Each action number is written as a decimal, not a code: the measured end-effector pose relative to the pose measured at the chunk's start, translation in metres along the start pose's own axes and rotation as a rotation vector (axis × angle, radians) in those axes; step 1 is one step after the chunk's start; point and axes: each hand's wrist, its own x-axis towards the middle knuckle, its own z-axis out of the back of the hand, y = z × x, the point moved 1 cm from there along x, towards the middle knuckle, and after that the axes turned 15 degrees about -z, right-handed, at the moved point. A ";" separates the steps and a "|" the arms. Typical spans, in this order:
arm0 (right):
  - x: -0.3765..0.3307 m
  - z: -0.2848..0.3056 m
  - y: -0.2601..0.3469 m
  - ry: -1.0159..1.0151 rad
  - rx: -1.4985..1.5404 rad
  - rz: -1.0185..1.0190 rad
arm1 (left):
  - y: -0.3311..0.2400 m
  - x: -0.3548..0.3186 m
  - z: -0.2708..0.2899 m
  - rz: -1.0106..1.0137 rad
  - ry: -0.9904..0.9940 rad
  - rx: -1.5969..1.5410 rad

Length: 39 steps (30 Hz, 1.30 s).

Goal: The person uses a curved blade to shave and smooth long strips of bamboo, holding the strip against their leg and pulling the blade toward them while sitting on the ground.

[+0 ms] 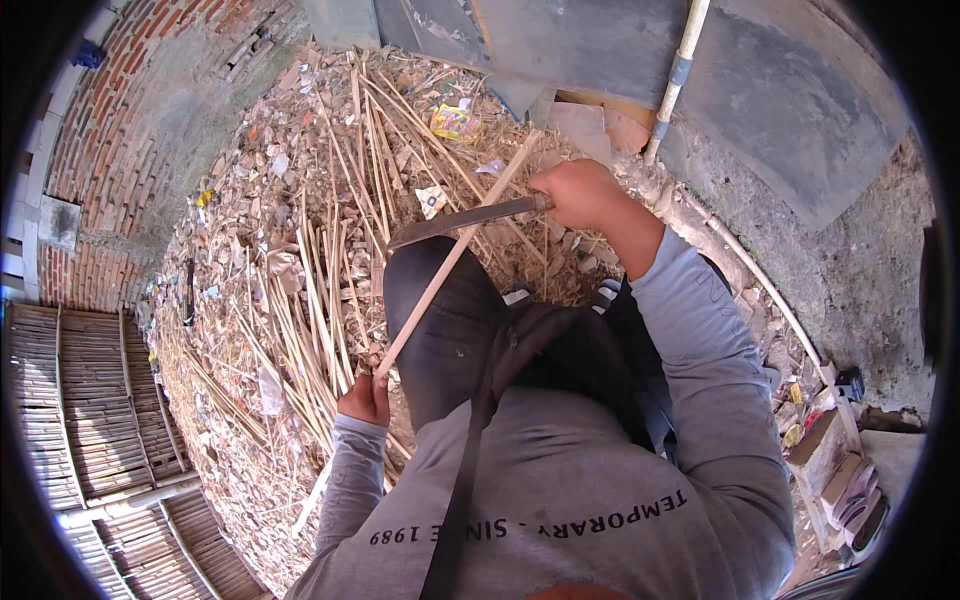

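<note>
My left hand (pixel 366 398) grips the near end of a long pale bamboo strip (pixel 455 255) that slants up and to the right over my dark-trousered knee (pixel 440 320). My right hand (pixel 580 192) is closed on the handle of a large flat-bladed knife (pixel 455 222). The blade points left and lies across the strip about midway along its length. Both hands are shut on what they hold.
A heap of split bamboo sticks and shavings (pixel 320 260) covers the ground ahead and to my left. Woven bamboo panels (pixel 90 400) lie at the left. A brick wall (pixel 110 120), a grey wall with a white pipe (pixel 678 70) and sandals (pixel 860 500) surround me.
</note>
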 end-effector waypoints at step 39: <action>0.016 -0.009 -0.077 -0.186 0.263 -0.476 | 0.013 -0.013 0.008 0.003 0.036 -0.012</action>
